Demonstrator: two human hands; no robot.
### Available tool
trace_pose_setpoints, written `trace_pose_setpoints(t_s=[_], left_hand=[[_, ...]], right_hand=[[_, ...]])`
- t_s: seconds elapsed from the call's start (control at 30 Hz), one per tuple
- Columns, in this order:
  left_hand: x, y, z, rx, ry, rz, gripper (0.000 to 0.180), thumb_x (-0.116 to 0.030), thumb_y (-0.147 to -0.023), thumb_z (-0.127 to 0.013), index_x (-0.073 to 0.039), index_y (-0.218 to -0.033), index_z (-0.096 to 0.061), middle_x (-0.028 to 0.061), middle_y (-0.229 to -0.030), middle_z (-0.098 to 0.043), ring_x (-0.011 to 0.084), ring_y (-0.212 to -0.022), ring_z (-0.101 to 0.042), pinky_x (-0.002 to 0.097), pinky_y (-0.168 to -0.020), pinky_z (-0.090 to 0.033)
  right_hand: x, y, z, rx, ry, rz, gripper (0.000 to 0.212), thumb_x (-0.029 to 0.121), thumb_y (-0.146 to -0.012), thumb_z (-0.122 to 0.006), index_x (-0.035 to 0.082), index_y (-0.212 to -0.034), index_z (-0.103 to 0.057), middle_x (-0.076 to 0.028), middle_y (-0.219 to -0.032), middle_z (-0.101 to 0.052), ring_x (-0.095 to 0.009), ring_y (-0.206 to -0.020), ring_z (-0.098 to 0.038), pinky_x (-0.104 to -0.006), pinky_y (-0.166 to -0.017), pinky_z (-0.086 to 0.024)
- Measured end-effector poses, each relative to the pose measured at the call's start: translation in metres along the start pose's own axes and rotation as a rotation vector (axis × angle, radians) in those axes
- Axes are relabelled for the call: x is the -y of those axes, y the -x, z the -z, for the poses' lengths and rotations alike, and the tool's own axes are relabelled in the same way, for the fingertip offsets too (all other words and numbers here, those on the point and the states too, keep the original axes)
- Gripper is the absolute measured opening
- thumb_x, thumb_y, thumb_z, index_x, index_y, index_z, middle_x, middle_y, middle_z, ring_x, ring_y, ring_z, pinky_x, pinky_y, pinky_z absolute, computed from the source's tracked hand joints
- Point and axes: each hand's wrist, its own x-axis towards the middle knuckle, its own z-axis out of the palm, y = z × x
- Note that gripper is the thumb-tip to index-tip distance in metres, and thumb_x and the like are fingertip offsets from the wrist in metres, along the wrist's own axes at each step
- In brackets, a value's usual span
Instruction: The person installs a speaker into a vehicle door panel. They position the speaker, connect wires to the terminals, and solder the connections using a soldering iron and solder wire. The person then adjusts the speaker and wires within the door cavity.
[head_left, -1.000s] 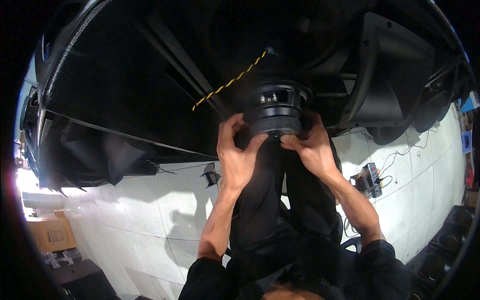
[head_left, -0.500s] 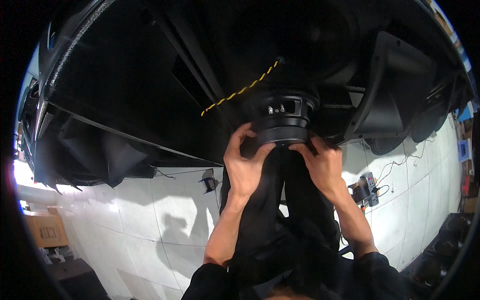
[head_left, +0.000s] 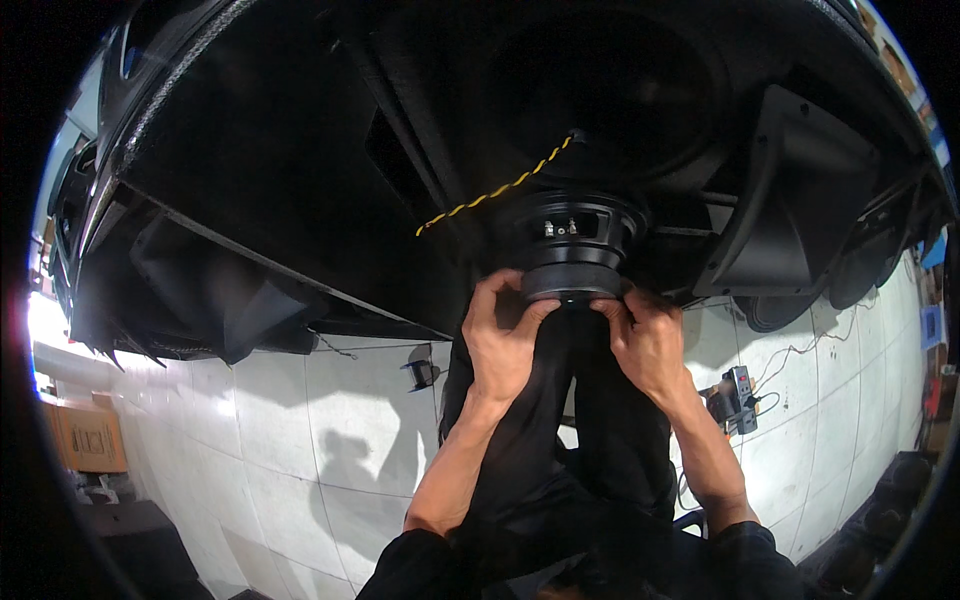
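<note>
The round black speaker (head_left: pixel 574 280) is at the near edge of the big black box (head_left: pixel 270 170), its fat back end facing the person. It lies between the bent fingers, gripped from both sides: the left hand (head_left: pixel 502 345) holds its left, the right hand (head_left: pixel 648 343) its right. Both are just as near.

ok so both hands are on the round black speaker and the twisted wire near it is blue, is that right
Not the colour: the twisted wire shows yellow, not blue, in the head view. The rest holds: the left hand and right hand are on the round black speaker near it.
</note>
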Motion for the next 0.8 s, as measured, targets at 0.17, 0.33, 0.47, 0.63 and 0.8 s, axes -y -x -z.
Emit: trace_pose_setpoints(t_s=[0.17, 0.33, 0.47, 0.63, 0.8], left_hand=[[-0.003, 0.000, 0.002, 0.003, -0.013, 0.013, 0.045, -0.005, -0.074, -0.087, 0.001, -0.111, -0.063, 0.0112, -0.103, -0.068, 0.0212, -0.096, -0.065, 0.0330, -0.090, -0.050], [-0.010, -0.002, 0.003, -0.016, -0.060, -0.038, 0.042, -0.006, -0.073, -0.087, 0.002, -0.109, -0.066, 0.0122, -0.102, -0.068, 0.0235, -0.096, -0.066, 0.0340, -0.090, -0.049], [-0.012, -0.001, 0.004, -0.020, -0.082, -0.012, 0.042, -0.008, -0.076, -0.084, 0.002, -0.113, -0.066, 0.0137, -0.104, -0.069, 0.0247, -0.099, -0.067, 0.0346, -0.093, -0.049], [-0.017, 0.001, 0.013, -0.033, -0.070, -0.059, 0.035, -0.006, -0.083, -0.079, 0.003, -0.114, -0.066, 0.0146, -0.106, -0.070, 0.0251, -0.102, -0.067, 0.0354, -0.095, -0.050], [-0.018, -0.004, 0.021, -0.209, 0.069, -0.040, 0.028, -0.003, -0.088, -0.074, 0.004, -0.114, -0.066, 0.0145, -0.107, -0.069, 0.0236, -0.100, -0.067, 0.0343, -0.092, -0.051]], right_hand=[[0.007, -0.008, 0.013, 0.059, 0.092, 0.028, 0.019, 0.017, -0.085, -0.079, 0.000, -0.087, -0.071, -0.018, -0.073, -0.065, -0.038, -0.064, -0.065, -0.0428, -0.061, -0.049], [0.007, -0.009, 0.023, 0.152, 0.189, 0.005, 0.026, 0.025, -0.086, -0.079, 0.000, -0.086, -0.071, -0.017, -0.075, -0.066, -0.037, -0.065, -0.065, -0.0426, -0.061, -0.050], [0.004, -0.003, 0.014, 0.033, 0.174, 0.010, 0.032, 0.029, -0.086, -0.080, -0.001, -0.095, -0.073, -0.017, -0.075, -0.067, -0.034, -0.064, -0.067, -0.0400, -0.060, -0.051], [0.003, 0.001, 0.013, -0.022, 0.159, -0.007, 0.043, 0.030, -0.084, -0.083, -0.003, -0.109, -0.071, -0.017, -0.077, -0.069, -0.029, -0.063, -0.067, -0.0362, -0.061, -0.052], [0.014, 0.004, 0.022, -0.060, 0.059, 0.001, 0.035, 0.017, -0.084, -0.082, -0.003, -0.111, -0.071, -0.017, -0.078, -0.069, -0.028, -0.062, -0.066, -0.0345, -0.060, -0.051]])
